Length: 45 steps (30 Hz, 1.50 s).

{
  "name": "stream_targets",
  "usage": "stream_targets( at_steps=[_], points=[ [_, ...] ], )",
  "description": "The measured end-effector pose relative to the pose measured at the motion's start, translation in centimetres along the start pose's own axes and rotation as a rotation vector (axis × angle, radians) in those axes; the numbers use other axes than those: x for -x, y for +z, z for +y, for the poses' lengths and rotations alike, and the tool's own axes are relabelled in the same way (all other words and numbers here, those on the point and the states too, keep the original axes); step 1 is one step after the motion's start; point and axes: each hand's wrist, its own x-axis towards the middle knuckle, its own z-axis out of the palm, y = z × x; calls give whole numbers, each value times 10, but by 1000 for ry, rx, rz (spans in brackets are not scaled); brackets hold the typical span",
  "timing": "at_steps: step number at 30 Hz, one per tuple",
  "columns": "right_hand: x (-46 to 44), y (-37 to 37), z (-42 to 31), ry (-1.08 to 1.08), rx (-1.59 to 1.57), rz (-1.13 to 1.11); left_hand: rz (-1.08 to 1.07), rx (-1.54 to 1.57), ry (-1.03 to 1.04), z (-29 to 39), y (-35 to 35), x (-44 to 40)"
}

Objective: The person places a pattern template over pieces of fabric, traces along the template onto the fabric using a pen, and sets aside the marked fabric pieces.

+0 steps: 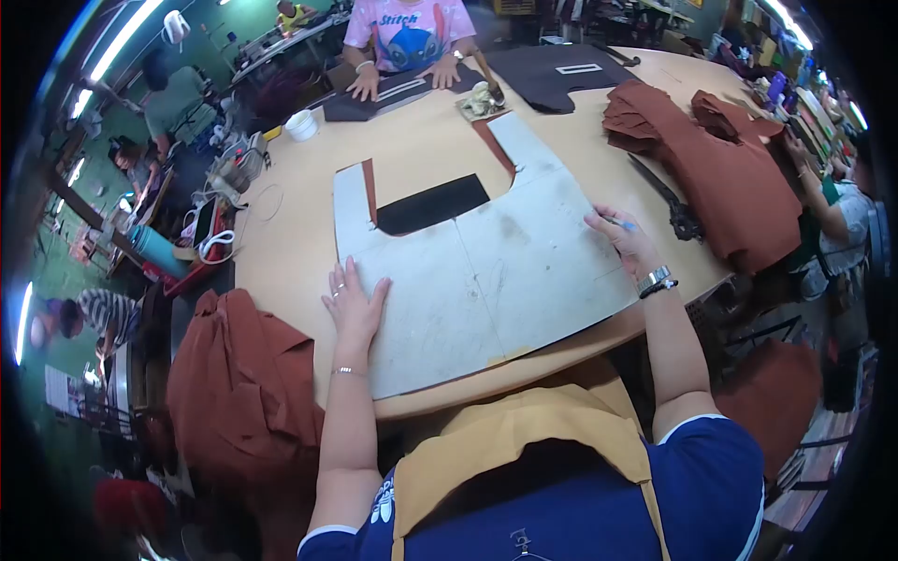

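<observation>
A large white pattern board (486,271) with a notch at its far side lies on the wooden table in front of me. Reddish-brown material (494,150) shows along the notch's inner edges, and a black piece (433,204) lies within the notch. My left hand (354,301) rests flat on the board's left part, fingers spread. At the board's right edge my right hand (627,241) is closed around a blue pen (621,223).
Scissors (675,204) and brown leather pieces (739,178) lie at the right; more brown material (243,383) hangs at the left. Across the table (580,140), a person's hands (365,82) rest on dark pieces. A brush (488,82) and white tub (301,125) stand nearby.
</observation>
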Motion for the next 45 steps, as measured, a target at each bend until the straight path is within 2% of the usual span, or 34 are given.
stream_targets(
  at_steps=[1, 4, 6, 8, 10, 11, 13, 14, 18, 20, 22, 25, 27, 28, 29, 30, 32, 34, 35, 39, 42, 45],
  points=[
    [6, 5, -7, -15, 7, -75, 1, 11, -9, 0, 0, 0],
    [20, 10, -26, -281, 417, 108, -4, 67, -51, 0, -1, -3],
    [23, 0, -24, -506, 372, 263, -4, 133, -87, -5, 3, -6],
    [54, -18, -60, -621, 415, 199, -6, 153, -84, -8, 4, -8],
    [77, -40, -78, -713, 300, 324, 20, 177, -49, -15, 7, -9],
    [82, -60, -80, -688, 208, 361, 56, 151, -70, -14, 5, -7],
    [78, -103, -71, -700, 31, 503, 125, 102, -109, -9, 5, -1],
    [78, -119, -68, -687, -65, 559, 153, -23, -168, -9, 9, 0],
    [56, -180, -34, -686, -287, 738, 131, -137, -254, 1, 0, 9],
    [50, -178, -16, -904, 204, 1067, 185, -105, -237, 3, -4, 13],
    [54, -138, -13, -1057, 787, 1319, 171, -22, -207, -11, -2, 4],
    [25, -96, 10, -915, 728, 939, 172, -50, -199, -13, -6, -2],
    [12, -50, 21, -785, 516, 655, 193, 358, -284, -17, -1, -10],
    [4, -29, 28, -716, 413, 497, 273, 572, -284, -25, 6, -18],
    [-8, -24, 43, -732, 469, 400, 368, 775, -276, -36, 13, -25],
    [-13, -12, 51, -693, 516, 333, 356, 989, -298, -40, 1, -24],
    [-22, 5, 67, -626, 545, 185, 340, 1364, -323, -58, -46, -15],
    [-35, 2, 84, -561, 506, 45, 420, 1539, -272, -91, -108, 10],
    [-31, 5, 79, -506, 629, 35, 464, 1585, -247, -114, -142, 29],
    [-26, 10, 80, -475, 522, -20, 678, 1581, -289, -223, -256, 161],
    [-23, 10, 77, -496, 580, -45, 875, 1495, -488, -287, -301, 284],
    [-24, 11, 76, -439, 568, -55, 1051, 1391, -753, -324, -298, 394]
  ],
)
